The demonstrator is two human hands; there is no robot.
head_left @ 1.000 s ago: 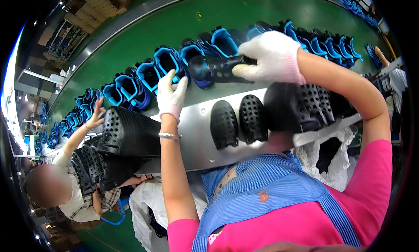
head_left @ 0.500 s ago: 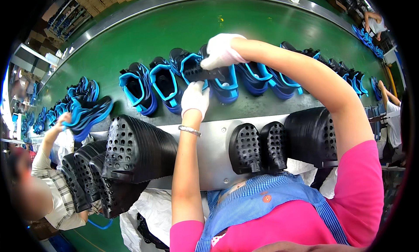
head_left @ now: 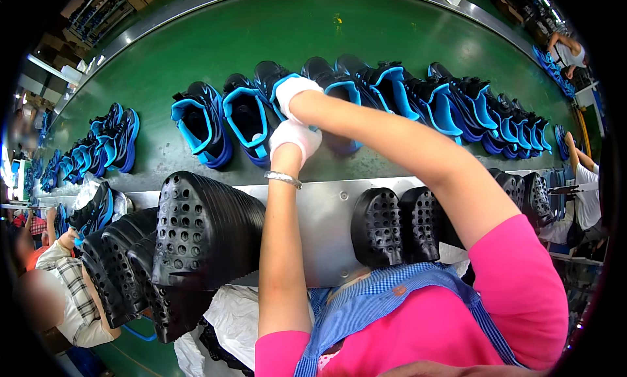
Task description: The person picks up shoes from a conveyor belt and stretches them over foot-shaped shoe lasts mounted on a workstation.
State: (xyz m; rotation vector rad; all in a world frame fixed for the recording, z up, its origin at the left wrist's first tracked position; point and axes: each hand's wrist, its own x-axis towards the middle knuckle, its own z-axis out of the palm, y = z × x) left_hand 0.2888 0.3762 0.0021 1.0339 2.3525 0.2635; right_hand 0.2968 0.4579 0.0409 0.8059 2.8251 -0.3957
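A row of black and blue sneakers (head_left: 245, 116) stands on the green surface, with heels toward me. Both my hands wear white gloves and are at one sneaker (head_left: 266, 73) in the middle. My left hand (head_left: 297, 142) is closed at its heel collar. My right hand (head_left: 297, 97) reaches over the shoe's opening from the right, its fingers bent down and mostly hidden. The inside of this shoe is covered by the gloves, so whatever lies in it cannot be seen.
Black perforated shoe-shaped insoles stand in a big stack (head_left: 202, 233) at left and smaller stacks (head_left: 379, 227) at right on the metal ledge (head_left: 304, 214). More sneakers (head_left: 117, 139) stand farther left. A co-worker (head_left: 78, 292) sits at left holding a sneaker (head_left: 95, 210).
My right hand has moved left and down to the shoe's opening; the dark insole it held is out of sight. The sneakers at right shifted. The co-worker brought a raised sneaker down toward their body.
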